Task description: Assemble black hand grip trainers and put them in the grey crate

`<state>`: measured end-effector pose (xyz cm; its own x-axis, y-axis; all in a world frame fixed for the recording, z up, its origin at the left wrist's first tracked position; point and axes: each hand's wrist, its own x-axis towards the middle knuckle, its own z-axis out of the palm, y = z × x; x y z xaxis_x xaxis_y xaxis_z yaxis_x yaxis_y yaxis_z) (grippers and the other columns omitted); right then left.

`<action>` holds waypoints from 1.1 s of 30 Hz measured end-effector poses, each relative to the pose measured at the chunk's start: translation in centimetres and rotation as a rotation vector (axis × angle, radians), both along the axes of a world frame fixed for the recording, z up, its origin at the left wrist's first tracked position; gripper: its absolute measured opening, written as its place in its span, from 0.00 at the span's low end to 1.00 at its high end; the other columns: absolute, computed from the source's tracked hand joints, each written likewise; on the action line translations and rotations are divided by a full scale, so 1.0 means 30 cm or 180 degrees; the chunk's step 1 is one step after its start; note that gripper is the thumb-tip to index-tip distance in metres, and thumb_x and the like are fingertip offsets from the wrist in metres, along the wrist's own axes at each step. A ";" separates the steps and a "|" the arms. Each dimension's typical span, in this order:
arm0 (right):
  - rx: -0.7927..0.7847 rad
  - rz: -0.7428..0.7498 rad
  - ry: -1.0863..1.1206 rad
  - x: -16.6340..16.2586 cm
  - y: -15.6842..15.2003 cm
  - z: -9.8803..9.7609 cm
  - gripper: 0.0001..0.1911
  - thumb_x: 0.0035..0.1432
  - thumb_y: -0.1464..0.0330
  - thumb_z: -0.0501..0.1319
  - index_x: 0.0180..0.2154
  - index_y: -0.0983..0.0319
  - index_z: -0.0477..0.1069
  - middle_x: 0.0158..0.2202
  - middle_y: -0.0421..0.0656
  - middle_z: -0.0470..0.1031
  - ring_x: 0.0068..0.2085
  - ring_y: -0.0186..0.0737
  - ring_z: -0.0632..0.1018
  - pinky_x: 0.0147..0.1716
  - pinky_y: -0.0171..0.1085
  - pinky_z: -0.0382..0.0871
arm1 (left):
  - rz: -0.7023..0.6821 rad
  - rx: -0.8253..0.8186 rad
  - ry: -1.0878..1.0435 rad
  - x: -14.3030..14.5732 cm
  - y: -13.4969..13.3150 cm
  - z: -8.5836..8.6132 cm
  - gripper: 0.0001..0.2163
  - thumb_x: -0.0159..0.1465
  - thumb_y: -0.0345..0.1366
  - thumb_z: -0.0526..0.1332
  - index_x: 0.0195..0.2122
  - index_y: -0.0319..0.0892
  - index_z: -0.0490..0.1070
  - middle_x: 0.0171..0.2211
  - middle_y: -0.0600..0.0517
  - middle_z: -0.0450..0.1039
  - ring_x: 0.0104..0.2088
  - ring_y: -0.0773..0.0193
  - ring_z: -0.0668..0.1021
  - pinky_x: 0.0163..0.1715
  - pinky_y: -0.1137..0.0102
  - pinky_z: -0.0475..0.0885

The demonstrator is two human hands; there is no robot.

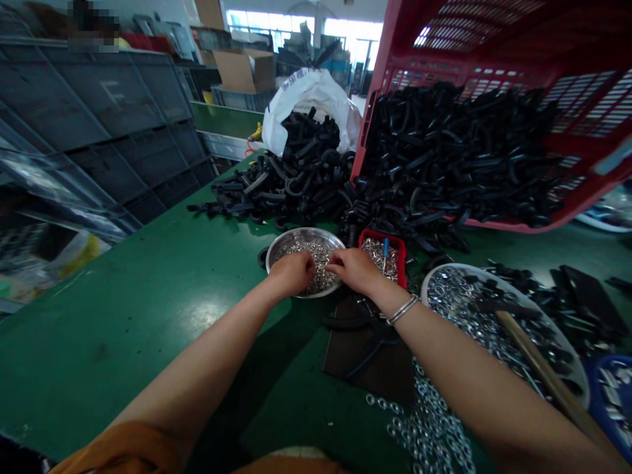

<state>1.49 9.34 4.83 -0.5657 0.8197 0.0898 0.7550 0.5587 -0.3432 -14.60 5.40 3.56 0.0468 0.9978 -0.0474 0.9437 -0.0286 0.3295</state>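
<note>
A round metal bowl [282, 238] full of small silvery metal parts [318, 253] stands on the green table. My left hand [293, 272] is over its left side with the fingers curled in; what they hold, if anything, is hidden. From the right, my right hand [354, 268] reaches over the bowl's rim, thumb and fingertips pinched together above the parts. Any piece in that pinch is too small to make out. Beside this hand is a red tray [402, 263] of small metal parts with a blue-handled tool [386, 247] standing in it. Black-handled pliers [365, 342] lie below my right wrist.
Black plastic parts [296, 178] are heaped behind the bowl, spilling from a white sack [276, 125] and a tipped red basket [363, 148]. At right, a hammer [528, 345] rests across a white basin [575, 359] of metal rings. Loose nuts [434, 421] lie near the front.
</note>
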 end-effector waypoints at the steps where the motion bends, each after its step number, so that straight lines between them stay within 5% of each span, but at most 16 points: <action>1: -0.0013 -0.0028 0.0104 0.024 -0.013 0.007 0.05 0.52 0.68 0.60 0.31 0.62 0.73 0.31 0.41 0.76 0.34 0.36 0.75 0.33 0.32 0.63 | -0.0013 0.0064 -0.0115 -0.001 -0.006 0.004 0.08 0.58 0.37 0.53 0.35 0.42 0.68 0.34 0.49 0.74 0.35 0.60 0.75 0.32 0.70 0.66; 7: -0.0309 -0.0644 0.0907 0.282 -0.147 0.001 0.10 0.52 0.64 0.58 0.32 0.61 0.74 0.30 0.41 0.77 0.31 0.36 0.75 0.31 0.35 0.66 | -0.0527 0.0403 -0.0810 0.108 -0.105 0.017 0.06 0.59 0.35 0.53 0.35 0.42 0.67 0.31 0.52 0.73 0.30 0.65 0.74 0.29 0.72 0.64; 12: -0.0765 -0.1225 0.1395 0.431 -0.254 -0.056 0.13 0.48 0.60 0.60 0.31 0.61 0.75 0.30 0.42 0.77 0.32 0.40 0.76 0.33 0.40 0.68 | -0.1067 0.0364 -0.1044 0.254 -0.171 -0.027 0.06 0.60 0.35 0.52 0.33 0.43 0.67 0.30 0.53 0.72 0.30 0.64 0.74 0.28 0.72 0.65; 21: -0.0041 -0.1441 0.1371 0.440 -0.298 -0.141 0.12 0.52 0.62 0.57 0.34 0.60 0.73 0.32 0.42 0.76 0.33 0.40 0.76 0.34 0.40 0.68 | -0.1073 0.0455 -0.1011 0.274 -0.170 -0.081 0.06 0.62 0.35 0.51 0.34 0.42 0.65 0.33 0.52 0.71 0.32 0.64 0.73 0.31 0.72 0.65; 26: -0.0048 -0.1459 0.1459 0.439 -0.289 -0.153 0.11 0.53 0.63 0.56 0.34 0.61 0.72 0.32 0.43 0.75 0.32 0.38 0.75 0.32 0.37 0.68 | -0.1083 0.0503 -0.1066 0.277 -0.167 -0.093 0.06 0.62 0.35 0.51 0.35 0.42 0.65 0.33 0.52 0.71 0.32 0.64 0.73 0.31 0.72 0.65; 33: 0.0234 -0.1070 0.1332 0.434 -0.293 -0.157 0.08 0.53 0.66 0.56 0.33 0.61 0.72 0.32 0.43 0.74 0.35 0.39 0.74 0.35 0.37 0.67 | -0.1107 0.0544 -0.1098 0.276 -0.160 -0.105 0.06 0.61 0.35 0.51 0.35 0.42 0.65 0.33 0.52 0.71 0.33 0.63 0.74 0.31 0.71 0.66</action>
